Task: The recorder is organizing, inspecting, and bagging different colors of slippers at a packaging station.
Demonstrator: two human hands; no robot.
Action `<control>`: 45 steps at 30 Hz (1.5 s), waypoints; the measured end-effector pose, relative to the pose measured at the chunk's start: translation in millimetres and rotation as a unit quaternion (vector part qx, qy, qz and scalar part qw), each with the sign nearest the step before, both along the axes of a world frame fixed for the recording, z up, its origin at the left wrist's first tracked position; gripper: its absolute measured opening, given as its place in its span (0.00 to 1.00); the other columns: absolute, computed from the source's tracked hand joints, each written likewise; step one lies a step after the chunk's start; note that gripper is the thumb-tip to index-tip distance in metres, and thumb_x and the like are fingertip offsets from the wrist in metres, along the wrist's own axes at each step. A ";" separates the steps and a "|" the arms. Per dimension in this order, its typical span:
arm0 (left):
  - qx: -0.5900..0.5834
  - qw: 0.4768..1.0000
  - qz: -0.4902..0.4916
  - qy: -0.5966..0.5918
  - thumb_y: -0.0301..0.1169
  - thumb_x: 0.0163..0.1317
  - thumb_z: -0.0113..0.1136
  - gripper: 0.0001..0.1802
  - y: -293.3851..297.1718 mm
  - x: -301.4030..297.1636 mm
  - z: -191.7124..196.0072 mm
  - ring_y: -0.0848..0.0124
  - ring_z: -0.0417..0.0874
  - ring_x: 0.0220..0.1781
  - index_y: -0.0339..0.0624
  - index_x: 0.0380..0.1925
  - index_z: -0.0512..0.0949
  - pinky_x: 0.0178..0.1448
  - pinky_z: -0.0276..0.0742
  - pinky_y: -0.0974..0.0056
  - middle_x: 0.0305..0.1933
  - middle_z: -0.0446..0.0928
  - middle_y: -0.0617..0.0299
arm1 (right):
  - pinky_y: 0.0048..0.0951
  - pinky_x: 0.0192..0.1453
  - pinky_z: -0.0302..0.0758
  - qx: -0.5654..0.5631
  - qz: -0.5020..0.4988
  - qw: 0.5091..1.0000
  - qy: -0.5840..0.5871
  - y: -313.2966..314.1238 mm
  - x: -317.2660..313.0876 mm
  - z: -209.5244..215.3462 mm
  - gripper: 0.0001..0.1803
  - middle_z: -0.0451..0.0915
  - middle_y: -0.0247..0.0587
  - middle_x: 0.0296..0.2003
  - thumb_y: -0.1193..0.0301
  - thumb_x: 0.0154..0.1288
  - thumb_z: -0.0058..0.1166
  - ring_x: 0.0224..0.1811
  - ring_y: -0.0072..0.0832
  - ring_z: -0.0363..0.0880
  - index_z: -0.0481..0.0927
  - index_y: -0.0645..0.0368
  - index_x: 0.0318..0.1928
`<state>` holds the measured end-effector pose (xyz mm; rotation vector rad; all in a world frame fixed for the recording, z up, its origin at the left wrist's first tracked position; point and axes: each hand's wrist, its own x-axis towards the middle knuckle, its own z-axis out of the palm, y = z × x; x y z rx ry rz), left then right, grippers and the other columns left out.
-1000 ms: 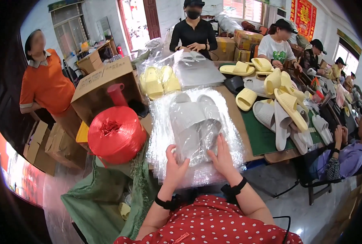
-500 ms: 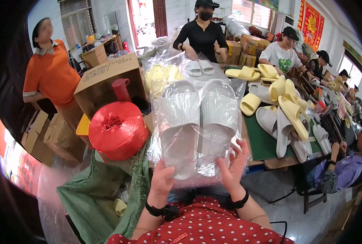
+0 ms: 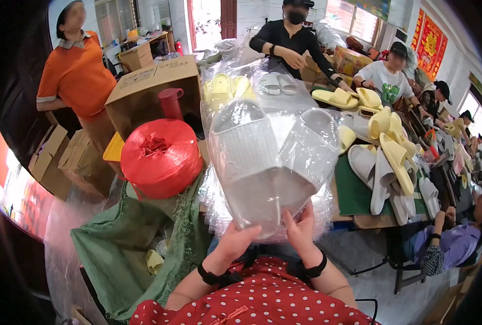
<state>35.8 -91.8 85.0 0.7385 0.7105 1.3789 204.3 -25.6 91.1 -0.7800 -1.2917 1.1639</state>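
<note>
In front of me, a pair of grey slippers (image 3: 246, 170) sits inside a clear plastic bag (image 3: 328, 142), toes pointing away and heels toward me. My left hand (image 3: 240, 241) grips the heel end of the left slipper, thumb on top. At the right slipper's heel, my right hand (image 3: 300, 230) pinches the bagged pair with thumb and fingers. The two heels lean together, and the right slipper is tilted. Beneath the pair lies a stack of clear plastic bags (image 3: 219, 206), glossy and partly covered. What my fingers touch underneath is hidden.
Left stand a red twine roll (image 3: 161, 160), a red mug (image 3: 170, 104), a cardboard box (image 3: 138, 100) and a green sack (image 3: 121, 254). Bagged yellow slippers (image 3: 225, 89) lie at the back. Yellow and grey slippers (image 3: 395, 154) are heaped right; several people surround the tables.
My hands have come closer together, and my right fingers have closed on the bagged slippers. The heels have drawn together. Across the table, the person in black now reaches toward the yellow slippers.
</note>
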 end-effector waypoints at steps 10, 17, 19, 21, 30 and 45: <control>0.036 0.898 0.423 0.118 0.24 0.65 0.60 0.27 -54.5 -121.6 -48.5 0.60 0.77 0.62 0.38 0.65 0.69 0.67 0.71 0.52 0.62 0.76 0.56 | 0.39 0.56 0.74 0.242 -0.027 0.907 -0.344 15.3 22.2 15.1 0.20 0.80 0.46 0.49 0.75 0.55 0.66 0.54 0.42 0.76 0.79 0.60 0.50; -0.058 0.737 0.565 0.366 0.25 0.69 0.60 0.23 -158.0 -218.7 -107.9 0.60 0.74 0.61 0.32 0.61 0.68 0.64 0.74 0.57 0.61 0.71 0.51 | 0.50 0.67 0.68 0.256 -0.045 0.859 -0.441 27.7 30.2 -28.9 0.24 0.76 0.51 0.57 0.66 0.56 0.66 0.62 0.54 0.70 0.79 0.61 0.53; -0.127 0.759 0.476 0.425 0.22 0.65 0.62 0.30 -187.2 -231.0 -147.1 0.57 0.71 0.64 0.33 0.66 0.63 0.67 0.71 0.56 0.63 0.70 0.50 | 0.51 0.67 0.67 0.247 -0.042 0.845 -0.472 25.9 27.8 -26.7 0.24 0.75 0.52 0.58 0.66 0.56 0.66 0.63 0.54 0.69 0.79 0.61 0.53; -0.163 0.875 0.455 0.016 0.27 0.66 0.63 0.31 -205.4 -247.4 -210.1 0.55 0.72 0.65 0.34 0.67 0.64 0.69 0.69 0.57 0.67 0.69 0.51 | 0.51 0.68 0.66 0.247 -0.027 0.849 -0.467 26.7 25.8 -26.8 0.25 0.74 0.52 0.59 0.65 0.57 0.66 0.63 0.54 0.69 0.79 0.61 0.54; -0.117 0.726 0.516 0.439 0.38 0.67 0.63 0.36 -112.7 -151.5 -71.1 0.52 0.56 0.79 0.34 0.70 0.63 0.78 0.53 0.50 0.77 0.60 0.46 | 0.50 0.69 0.66 0.236 -0.040 0.838 -0.491 29.6 26.1 -48.3 0.26 0.73 0.52 0.61 0.61 0.59 0.65 0.65 0.53 0.68 0.78 0.59 0.55; 0.319 0.626 0.084 0.707 0.37 0.64 0.63 0.32 59.6 -8.4 24.0 0.38 0.48 0.80 0.42 0.68 0.69 0.78 0.50 0.40 0.79 0.55 0.43 | 0.48 0.68 0.68 0.235 -0.052 0.831 -0.501 24.5 28.5 -50.1 0.28 0.72 0.47 0.63 0.59 0.60 0.64 0.67 0.50 0.67 0.76 0.56 0.59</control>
